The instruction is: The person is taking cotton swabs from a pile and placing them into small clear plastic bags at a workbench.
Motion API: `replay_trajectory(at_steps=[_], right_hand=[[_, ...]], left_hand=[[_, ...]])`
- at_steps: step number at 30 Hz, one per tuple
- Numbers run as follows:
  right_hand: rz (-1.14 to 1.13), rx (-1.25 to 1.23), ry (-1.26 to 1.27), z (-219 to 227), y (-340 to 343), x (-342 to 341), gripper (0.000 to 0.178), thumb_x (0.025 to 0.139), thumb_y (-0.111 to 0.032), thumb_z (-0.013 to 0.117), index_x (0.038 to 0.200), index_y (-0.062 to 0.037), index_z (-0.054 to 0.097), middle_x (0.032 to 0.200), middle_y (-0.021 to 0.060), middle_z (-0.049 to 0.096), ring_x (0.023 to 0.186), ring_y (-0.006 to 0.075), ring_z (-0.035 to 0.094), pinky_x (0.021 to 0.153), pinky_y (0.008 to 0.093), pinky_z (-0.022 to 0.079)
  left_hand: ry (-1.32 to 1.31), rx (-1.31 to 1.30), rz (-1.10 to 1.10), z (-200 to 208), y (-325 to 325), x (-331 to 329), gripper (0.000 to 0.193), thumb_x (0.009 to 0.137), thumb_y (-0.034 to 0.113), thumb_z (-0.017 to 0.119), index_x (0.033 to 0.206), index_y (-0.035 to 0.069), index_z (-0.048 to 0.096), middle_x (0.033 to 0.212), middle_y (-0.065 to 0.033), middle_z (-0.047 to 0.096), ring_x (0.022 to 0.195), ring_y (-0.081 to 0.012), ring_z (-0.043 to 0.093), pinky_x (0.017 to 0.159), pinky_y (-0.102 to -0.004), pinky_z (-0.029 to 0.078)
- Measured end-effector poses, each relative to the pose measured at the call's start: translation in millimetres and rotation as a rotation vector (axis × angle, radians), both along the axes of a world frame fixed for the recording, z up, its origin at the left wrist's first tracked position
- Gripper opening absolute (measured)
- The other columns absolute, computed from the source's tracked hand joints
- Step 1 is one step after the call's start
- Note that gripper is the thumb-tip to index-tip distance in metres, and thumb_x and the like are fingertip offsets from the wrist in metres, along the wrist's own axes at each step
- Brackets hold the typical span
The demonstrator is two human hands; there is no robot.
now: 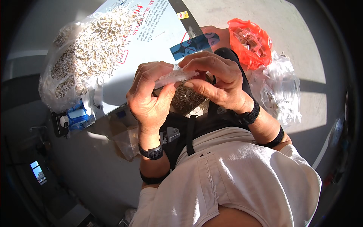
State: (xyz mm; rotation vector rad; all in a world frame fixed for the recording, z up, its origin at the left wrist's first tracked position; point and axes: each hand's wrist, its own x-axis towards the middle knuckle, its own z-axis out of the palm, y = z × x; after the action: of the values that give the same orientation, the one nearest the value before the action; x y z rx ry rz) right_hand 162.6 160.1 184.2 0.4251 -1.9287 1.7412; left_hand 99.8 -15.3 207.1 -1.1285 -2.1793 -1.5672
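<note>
Between my two hands is a small clear plastic packet (pixel 176 77), with whitish bits showing through it. My left hand (pixel 149 90) pinches its left end between thumb and fingers. At the other end, my right hand (pixel 225 81) grips it with the fingers curled over the top and the thumb below. Part of the packet is hidden behind the right fingers. Below the hands, near my lap, lies a heap of small brownish stick-like pieces (pixel 186 99); what holds it is mostly covered.
A big clear bag (pixel 47 85) spills many short pale sticks (pixel 96 47) over the printed sheet-topped table (pixel 151 49). A blue-and-white bottle (pixel 77 117) is by the table's edge. On the right stand an orange bag (pixel 242 26) of small clear packets and a whitish plastic bag (pixel 278 90).
</note>
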Motion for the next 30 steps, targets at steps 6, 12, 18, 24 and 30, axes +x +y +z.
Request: replay_trajectory(at_steps=[6,12,18,24,30], right_hand=[[0.015,-0.071,0.051,-8.3,-0.5,-0.9,0.016,0.084,-0.002,0.071,0.097,0.0012,0.062,0.110,0.0169,0.065,0.086,0.0156,0.065,0.067,0.0233,0.051],[0.017,-0.157,0.002,-10.0,-4.2,-0.9,0.009,0.086,-0.001,0.067,0.094,0.0003,0.064,0.109,0.0114,0.065,0.086,0.0142,0.066,0.072,0.0243,0.054],[0.057,-0.368,-0.181,-8.5,-10.2,1.4,0.008,0.089,-0.003,0.065,0.093,0.0025,0.059,0.099,0.0098,0.068,0.083,0.0109,0.065,0.071,0.0229,0.053],[0.058,-0.411,-0.221,-13.1,-11.3,-1.4,0.010,0.090,-0.002,0.063,0.094,0.0031,0.056,0.092,0.0085,0.068,0.081,0.0082,0.063,0.070,0.0211,0.052],[-0.017,-0.519,-0.343,-26.3,-19.0,-11.5,0.013,0.088,-0.002,0.065,0.097,0.0029,0.058,0.090,0.0042,0.065,0.075,0.0051,0.060,0.064,0.0197,0.049]], left_hand=[[0.017,0.095,-0.025,-2.8,1.3,-1.9,0.029,0.065,-0.002,0.079,0.089,0.001,0.064,0.091,-0.0098,0.068,0.085,-0.0246,0.063,0.076,-0.0327,0.050],[0.080,0.057,-0.016,0.7,0.3,-3.9,0.023,0.068,-0.002,0.078,0.085,0.001,0.063,0.089,-0.0101,0.068,0.084,-0.0237,0.063,0.076,-0.0321,0.050],[-0.097,0.030,0.055,1.1,1.4,0.9,0.017,0.076,-0.002,0.074,0.082,0.000,0.058,0.086,-0.0087,0.067,0.080,-0.0197,0.062,0.073,-0.0288,0.049],[-0.177,-0.012,0.080,0.8,6.2,2.3,0.010,0.084,-0.002,0.067,0.083,0.000,0.057,0.085,-0.0077,0.065,0.076,-0.0169,0.060,0.071,-0.0266,0.048],[-0.216,-0.015,0.130,-19.5,11.6,-2.8,0.008,0.085,-0.003,0.065,0.084,0.000,0.058,0.085,-0.0071,0.065,0.074,-0.0146,0.059,0.069,-0.0265,0.048]])
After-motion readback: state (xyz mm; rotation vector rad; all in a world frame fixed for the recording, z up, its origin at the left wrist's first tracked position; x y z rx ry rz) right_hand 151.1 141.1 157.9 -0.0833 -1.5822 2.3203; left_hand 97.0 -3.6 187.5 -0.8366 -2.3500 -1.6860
